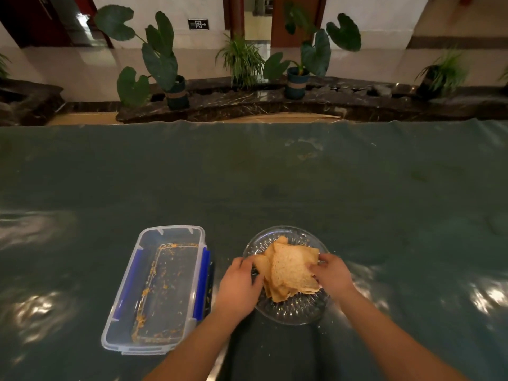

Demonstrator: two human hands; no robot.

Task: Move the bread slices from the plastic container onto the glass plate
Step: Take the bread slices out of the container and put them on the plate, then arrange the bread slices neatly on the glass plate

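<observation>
the bread slices [290, 268] lie in a loose, fanned pile on the glass plate [291, 312], which sits on the dark green tablecloth [275, 182]. the left hand [242, 281] presses its fingers against the left edge of the pile; the right hand [330, 270] pinches the right edge of the top slice between thumb and fingers. the plastic container [154, 290], clear with blue side clips, stands just left of the plate and holds only crumbs. potted plants [162, 64] line a dark stone ledge beyond the table.
</observation>
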